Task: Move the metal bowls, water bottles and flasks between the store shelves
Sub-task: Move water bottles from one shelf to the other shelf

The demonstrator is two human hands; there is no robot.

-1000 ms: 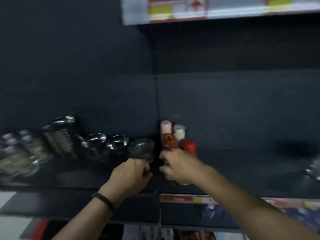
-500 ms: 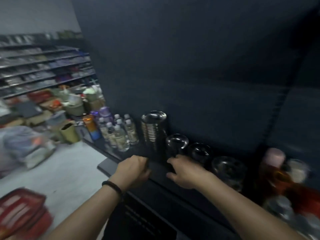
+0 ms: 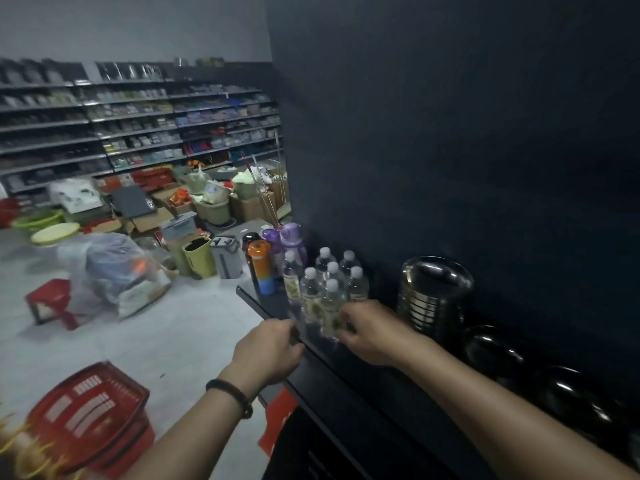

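Several clear water bottles (image 3: pixel 325 289) with white caps stand in a cluster at the left end of the dark shelf (image 3: pixel 349 386). Behind them are an orange-capped flask (image 3: pixel 260 268) and purple bottles (image 3: pixel 290 239). To the right stands a tall stack of metal bowls (image 3: pixel 433 296), then single dark shiny bowls (image 3: pixel 491 351) further right. My left hand (image 3: pixel 268 349) is curled at the shelf's front edge, just left of the bottles. My right hand (image 3: pixel 372 330) has its fingertips against the front bottle's lower part; motion blur hides whether it grips.
Stacked red shopping baskets (image 3: pixel 86 417) sit on the floor at lower left. A red stool (image 3: pixel 52 299), a plastic bag heap (image 3: pixel 107 268), bins and cardboard boxes (image 3: pixel 214 209) crowd the aisle. Stocked shelves (image 3: pixel 138 126) line the far wall.
My view swung left along the shelf, from the red-capped flasks past the bowls to the water bottles. Both hands moved left with it and now sit at the bottle cluster.
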